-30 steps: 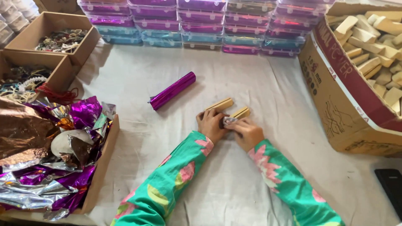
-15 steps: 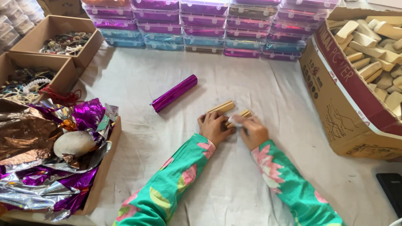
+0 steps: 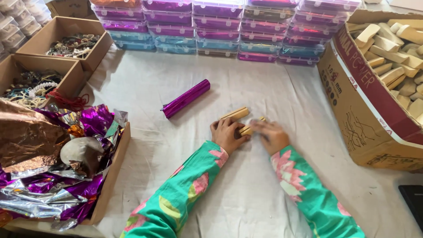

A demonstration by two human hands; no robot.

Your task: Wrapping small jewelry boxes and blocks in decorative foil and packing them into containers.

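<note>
My left hand (image 3: 225, 134) and my right hand (image 3: 271, 135) meet over a small wooden block (image 3: 249, 128) on the white cloth; both grip it, with its ends showing between the fingers. A second wooden block (image 3: 235, 114) lies just beyond my left hand, touching its fingertips. A shiny purple foil-wrapped roll (image 3: 186, 98) lies on the cloth further up and to the left, apart from both hands.
A large cardboard box (image 3: 365, 114) of wooden blocks stands at the right. A box of crumpled foil sheets (image 3: 57, 163) sits at the left, with two boxes of beads (image 3: 66, 44) behind it. Stacked plastic cases (image 3: 220, 31) line the far edge. A dark device (image 3: 414, 202) lies at the lower right.
My hands stay together on the block and have shifted slightly toward me. The view has tilted a little. Nothing else has moved.
</note>
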